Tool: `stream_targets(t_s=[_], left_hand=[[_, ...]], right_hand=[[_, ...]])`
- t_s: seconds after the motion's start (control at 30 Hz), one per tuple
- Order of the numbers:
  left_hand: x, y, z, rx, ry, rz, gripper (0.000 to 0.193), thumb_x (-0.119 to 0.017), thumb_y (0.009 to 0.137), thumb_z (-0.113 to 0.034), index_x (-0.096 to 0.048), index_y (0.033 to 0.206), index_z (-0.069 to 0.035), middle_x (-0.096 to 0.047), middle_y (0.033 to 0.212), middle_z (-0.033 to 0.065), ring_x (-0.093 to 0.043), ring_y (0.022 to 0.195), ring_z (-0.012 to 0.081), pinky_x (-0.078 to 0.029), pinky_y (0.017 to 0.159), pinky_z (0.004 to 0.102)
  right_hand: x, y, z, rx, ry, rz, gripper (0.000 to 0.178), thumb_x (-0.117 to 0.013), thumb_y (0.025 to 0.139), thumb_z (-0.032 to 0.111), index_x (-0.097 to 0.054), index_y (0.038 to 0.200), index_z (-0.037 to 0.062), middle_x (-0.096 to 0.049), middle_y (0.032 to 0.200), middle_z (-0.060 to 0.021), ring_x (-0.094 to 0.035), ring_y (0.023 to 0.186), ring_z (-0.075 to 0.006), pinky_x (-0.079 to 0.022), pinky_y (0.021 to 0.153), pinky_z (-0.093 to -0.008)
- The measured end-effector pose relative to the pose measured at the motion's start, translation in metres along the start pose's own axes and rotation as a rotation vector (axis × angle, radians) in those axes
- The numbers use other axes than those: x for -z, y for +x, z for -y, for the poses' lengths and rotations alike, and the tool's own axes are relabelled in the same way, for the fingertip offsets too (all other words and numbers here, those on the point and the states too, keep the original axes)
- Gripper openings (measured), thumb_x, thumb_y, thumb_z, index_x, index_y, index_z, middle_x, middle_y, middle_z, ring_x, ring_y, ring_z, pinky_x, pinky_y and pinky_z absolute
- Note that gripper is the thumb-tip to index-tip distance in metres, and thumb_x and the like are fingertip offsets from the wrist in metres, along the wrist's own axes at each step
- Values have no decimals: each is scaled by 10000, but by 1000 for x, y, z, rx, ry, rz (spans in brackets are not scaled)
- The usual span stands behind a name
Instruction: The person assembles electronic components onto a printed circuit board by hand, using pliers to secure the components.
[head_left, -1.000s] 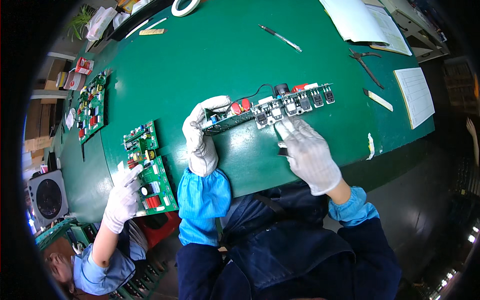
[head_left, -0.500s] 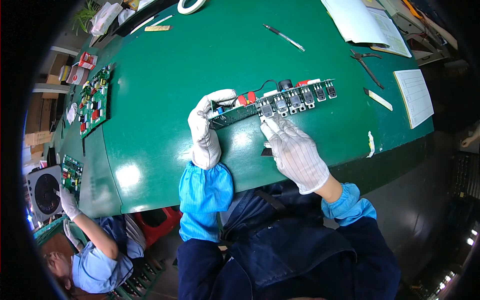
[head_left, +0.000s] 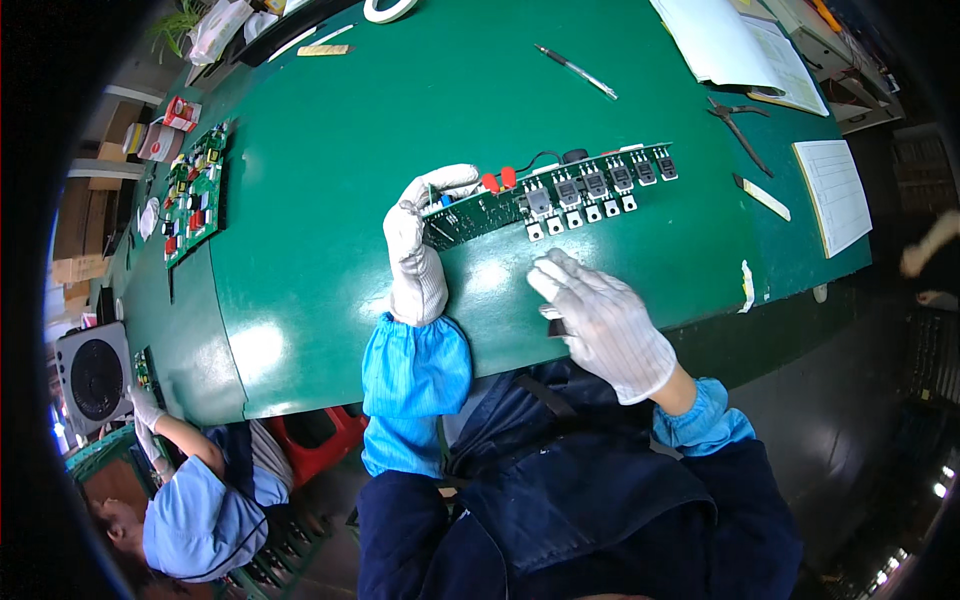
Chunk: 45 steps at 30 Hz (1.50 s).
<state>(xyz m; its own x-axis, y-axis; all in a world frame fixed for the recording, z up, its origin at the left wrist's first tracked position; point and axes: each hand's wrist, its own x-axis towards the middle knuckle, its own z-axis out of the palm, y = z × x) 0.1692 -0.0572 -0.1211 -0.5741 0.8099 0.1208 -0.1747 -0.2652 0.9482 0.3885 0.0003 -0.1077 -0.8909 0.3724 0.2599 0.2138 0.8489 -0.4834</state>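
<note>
While the long green circuit board (head_left: 540, 200) lies flat near the middle of the desk (head_left: 330, 200), its left end is clamped in the left hand (head_left: 415, 240), thumb on top and fingers curled over the far edge. The board is narrow and strip-shaped; a row of square black components with bright metal tabs runs along its near edge, two small red parts and a black wire sit near its centre. The right hand (head_left: 600, 320) hovers just short of the board, above the near edge of the desk, fingers spread and apart from it; a small dark object shows under the palm, but I cannot tell whether it is gripped. Both hands wear white knit gloves with blue sleeve covers at the wrists.

Desk surface: smooth green mat, slightly glossy, with light reflections. Far side: a slim pen (head_left: 575, 72), a roll of white tape (head_left: 392, 9). Right side: dark pliers (head_left: 740, 122), a small flat pale strip (head_left: 765, 198), white paper sheets (head_left: 830, 190), one ruled as a form. Left edge: a second, squarer green board (head_left: 193, 193) crowded with coloured parts, and beyond it a small red and white box (head_left: 180, 113).

Lower left, off the desk: another person in a blue cap (head_left: 195, 530) and white glove, beside a small grey fan (head_left: 95, 378). Floor is dark.
</note>
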Motion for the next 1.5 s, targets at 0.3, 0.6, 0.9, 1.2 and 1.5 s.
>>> stream_targets(t_s=[0.3,0.6,0.9,1.2,1.5], left_hand=[[3,-2,3,-24,-4,49,834,-471,815,-703,-583,1106,71,-640,1040,135,-621,956,183,-474,861,295],[12,2,13,-113,-16,115,881,-535,779,-689,-555,1123,121,-630,1070,168,-620,974,221,-460,909,342],[-4,0,2,-32,20,-24,834,-492,778,-689,-588,1098,76,-648,1031,150,-629,891,201,-478,838,296],[-41,-5,1,135,-260,-213,648,-290,881,-506,-623,1033,29,-640,1038,196,-606,955,317,-479,878,431],[26,-2,87,-880,392,-453,505,-475,894,-380,-519,1228,-4,-480,1295,180,-473,1163,312,-394,994,451]], right_hand=[[20,-31,-40,-292,-65,-184,394,-588,689,-61,-606,1067,48,-665,915,-98,-658,777,-233,-517,660,-304],[16,-28,-64,-484,-202,-386,279,-674,776,86,-594,1043,75,-659,902,-115,-653,776,-285,-526,658,-346],[6,-28,-65,-451,-284,-403,270,-616,776,67,-596,1044,82,-634,887,-100,-633,743,-284,-520,646,-353],[13,-34,-58,-423,131,-517,213,-621,844,214,-603,1036,122,-625,724,-160,-627,627,-325,-493,554,-406],[4,23,-23,-519,787,-893,411,-474,960,277,-353,1279,48,-618,818,-155,-623,642,-260,-480,585,-391]])
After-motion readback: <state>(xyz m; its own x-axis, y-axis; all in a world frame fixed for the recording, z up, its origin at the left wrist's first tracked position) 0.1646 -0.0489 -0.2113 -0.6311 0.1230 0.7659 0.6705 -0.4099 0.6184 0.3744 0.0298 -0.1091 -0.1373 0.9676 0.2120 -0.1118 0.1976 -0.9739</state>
